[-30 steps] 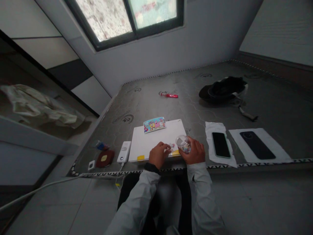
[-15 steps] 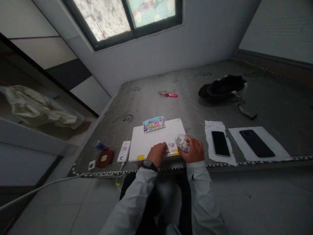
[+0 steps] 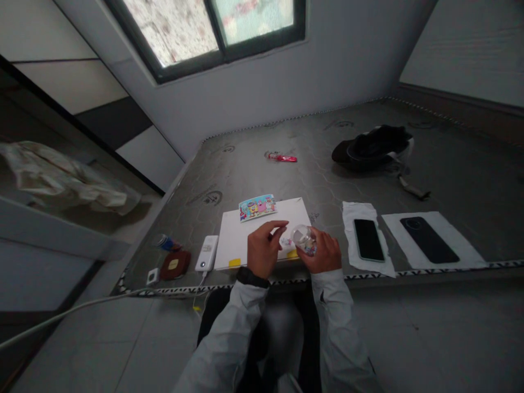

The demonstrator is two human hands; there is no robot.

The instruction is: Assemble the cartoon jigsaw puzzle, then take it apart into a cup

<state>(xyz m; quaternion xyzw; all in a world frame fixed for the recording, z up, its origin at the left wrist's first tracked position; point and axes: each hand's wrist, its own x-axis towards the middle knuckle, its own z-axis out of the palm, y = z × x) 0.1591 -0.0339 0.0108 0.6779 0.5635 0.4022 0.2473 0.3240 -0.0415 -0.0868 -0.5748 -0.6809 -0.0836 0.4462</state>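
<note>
My right hand (image 3: 323, 252) is wrapped around a clear plastic cup (image 3: 302, 234), tilted, with small colourful bits at its bottom. Just left of the cup, my left hand (image 3: 264, 248) is raised over a white board (image 3: 231, 234). Its thumb and forefinger are brought together in a pinch; anything between them is too small to make out. A little heap of colourful bits (image 3: 285, 241) lies on the board between the two hands. At the board's far edge rests a cartoon picture card (image 3: 258, 208). Yellow pieces (image 3: 234, 263) mark the board's near edge.
To the right, a phone (image 3: 369, 240) and a dark phone (image 3: 429, 240) lie on white sheets. A cap (image 3: 372, 148) and a red packet (image 3: 281, 158) sit farther back. On the left are a white power bank (image 3: 207, 254) with a cable and a brown case (image 3: 175, 266).
My left hand has lifted from the board near the colourful bits and turned, bringing its pinched fingers up beside the cup. My right hand and the cup have barely moved.
</note>
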